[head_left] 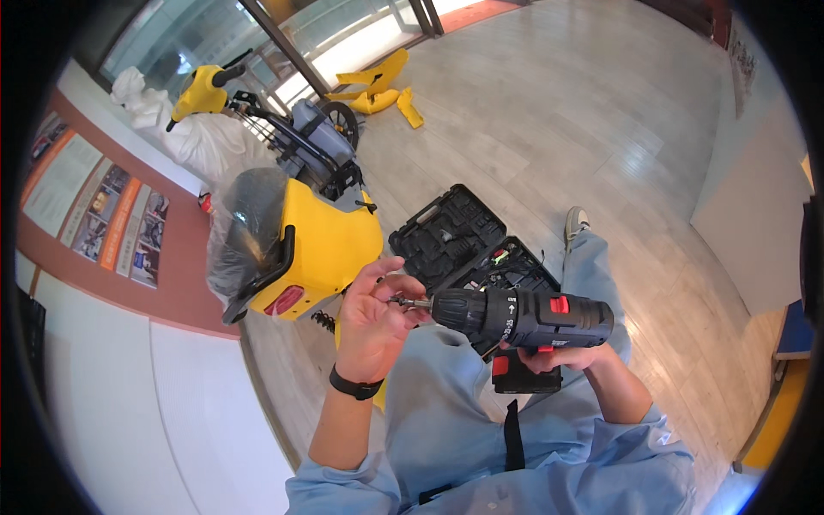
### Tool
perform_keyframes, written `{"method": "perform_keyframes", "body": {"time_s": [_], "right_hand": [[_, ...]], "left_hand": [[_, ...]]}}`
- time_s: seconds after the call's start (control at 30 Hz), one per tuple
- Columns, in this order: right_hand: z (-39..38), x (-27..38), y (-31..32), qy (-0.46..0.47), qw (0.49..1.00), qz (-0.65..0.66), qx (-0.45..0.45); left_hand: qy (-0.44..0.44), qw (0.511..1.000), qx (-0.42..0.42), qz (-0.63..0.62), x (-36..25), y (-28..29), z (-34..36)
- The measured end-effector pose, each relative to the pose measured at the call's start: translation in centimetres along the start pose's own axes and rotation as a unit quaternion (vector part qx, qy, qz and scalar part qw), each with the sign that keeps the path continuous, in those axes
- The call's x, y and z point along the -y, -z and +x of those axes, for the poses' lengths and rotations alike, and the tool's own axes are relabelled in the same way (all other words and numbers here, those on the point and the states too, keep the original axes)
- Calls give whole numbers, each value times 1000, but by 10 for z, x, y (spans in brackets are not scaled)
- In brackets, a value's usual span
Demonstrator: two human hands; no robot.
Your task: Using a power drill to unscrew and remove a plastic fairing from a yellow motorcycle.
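Toolbox [468,262] sits partly behind the drill [549,319] my right fingers [541,360] grip; left fingers [390,321] pinch its bit [419,302], yellow scooter [335,232] crowding that side.

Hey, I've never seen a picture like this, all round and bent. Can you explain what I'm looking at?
Sure. It comes from a wide fisheye camera on someone's head, looking down, so straight edges curve. No robot here, just two bare hands. The right hand grips a black cordless drill by its handle. The left hand is at the thin metal bit in its front; whether it pinches it, I can't tell. On the floor lie an open black tool case and, farther off, yellow panels. To the left stands a yellow scooter-like vehicle.
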State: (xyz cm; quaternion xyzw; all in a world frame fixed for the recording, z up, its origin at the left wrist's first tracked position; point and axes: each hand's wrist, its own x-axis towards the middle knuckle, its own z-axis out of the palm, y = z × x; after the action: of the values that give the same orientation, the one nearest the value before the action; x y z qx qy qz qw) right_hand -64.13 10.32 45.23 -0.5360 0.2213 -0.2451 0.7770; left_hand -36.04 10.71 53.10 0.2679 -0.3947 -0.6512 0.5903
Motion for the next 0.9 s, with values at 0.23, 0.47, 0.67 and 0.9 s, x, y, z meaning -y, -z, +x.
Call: {"method": "perform_keyframes", "body": {"time_s": [0.23, 0.47, 0.67, 0.9], "right_hand": [[56, -15, 35, -26, 995, 93, 26], [136, -71, 105, -123, 981, 147, 35], [210, -148, 169, -178, 974, 133, 41], [299, -233, 188, -199, 976, 80, 43]], "left_hand": [[53, 987, -137, 69, 16, 77, -9], [82, 682, -460, 563, 61, 229, -80], [157, 603, -440, 647, 86, 313, -74], [249, 702, -428, 512, 89, 309, -38]]}}
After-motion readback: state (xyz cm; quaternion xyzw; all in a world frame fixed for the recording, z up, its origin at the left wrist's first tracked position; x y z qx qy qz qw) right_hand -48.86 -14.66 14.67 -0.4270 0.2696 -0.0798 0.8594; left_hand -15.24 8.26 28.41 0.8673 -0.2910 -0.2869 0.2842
